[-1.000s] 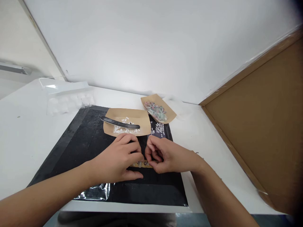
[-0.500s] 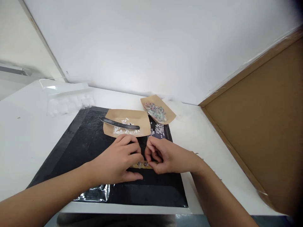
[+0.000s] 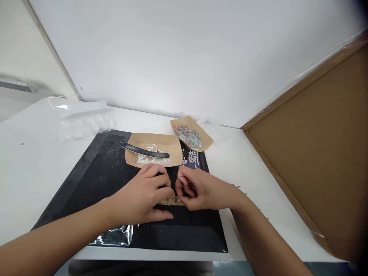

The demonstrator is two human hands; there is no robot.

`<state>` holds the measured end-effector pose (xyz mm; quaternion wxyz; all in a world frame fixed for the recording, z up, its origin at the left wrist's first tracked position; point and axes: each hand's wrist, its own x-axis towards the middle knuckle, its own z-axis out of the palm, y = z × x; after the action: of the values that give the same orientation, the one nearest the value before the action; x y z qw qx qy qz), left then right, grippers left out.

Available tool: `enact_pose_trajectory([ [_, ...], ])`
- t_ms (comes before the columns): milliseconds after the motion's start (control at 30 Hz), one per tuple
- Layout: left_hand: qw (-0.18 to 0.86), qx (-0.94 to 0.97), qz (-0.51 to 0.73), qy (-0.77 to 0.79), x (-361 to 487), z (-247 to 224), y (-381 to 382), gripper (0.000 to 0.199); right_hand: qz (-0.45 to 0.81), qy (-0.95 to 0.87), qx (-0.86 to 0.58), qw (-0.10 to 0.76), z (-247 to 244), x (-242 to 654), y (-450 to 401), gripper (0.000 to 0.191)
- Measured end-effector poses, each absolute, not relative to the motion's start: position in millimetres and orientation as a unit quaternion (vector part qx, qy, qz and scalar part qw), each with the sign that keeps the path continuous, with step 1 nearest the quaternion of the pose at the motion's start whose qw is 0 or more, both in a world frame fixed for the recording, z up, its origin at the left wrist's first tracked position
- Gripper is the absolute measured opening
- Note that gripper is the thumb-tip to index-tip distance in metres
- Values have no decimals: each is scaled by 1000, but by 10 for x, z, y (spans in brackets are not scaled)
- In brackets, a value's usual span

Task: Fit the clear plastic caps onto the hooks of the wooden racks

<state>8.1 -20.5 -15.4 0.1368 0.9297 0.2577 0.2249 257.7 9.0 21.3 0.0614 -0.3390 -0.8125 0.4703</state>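
Head view | lower centre | left hand (image 3: 151,191), thumb spread from fingers; right hand (image 3: 198,189), thumb and forefinger pinched, hold unclear | apparently fine work at strip (image 3: 173,202) | next move likely calls for steadiness

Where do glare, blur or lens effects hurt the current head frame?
Head view: white glare on the shiny patch along the near-left of the black mat; clear plastic box washed out; right edge falls dark over the brown panel; tiny pieces between the hands too small to make out.
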Motion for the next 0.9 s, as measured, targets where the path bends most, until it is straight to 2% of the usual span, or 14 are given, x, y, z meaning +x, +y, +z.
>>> enact_pose_trajectory([
  [400, 147, 928, 221, 263, 82, -120, -248, 36, 466, -820, -328, 59, 210, 2580, 107, 40],
  [900, 157, 927, 225, 256, 84, -131, -273, 26, 502, -798, -329, 59, 163, 2610, 172, 39],
])
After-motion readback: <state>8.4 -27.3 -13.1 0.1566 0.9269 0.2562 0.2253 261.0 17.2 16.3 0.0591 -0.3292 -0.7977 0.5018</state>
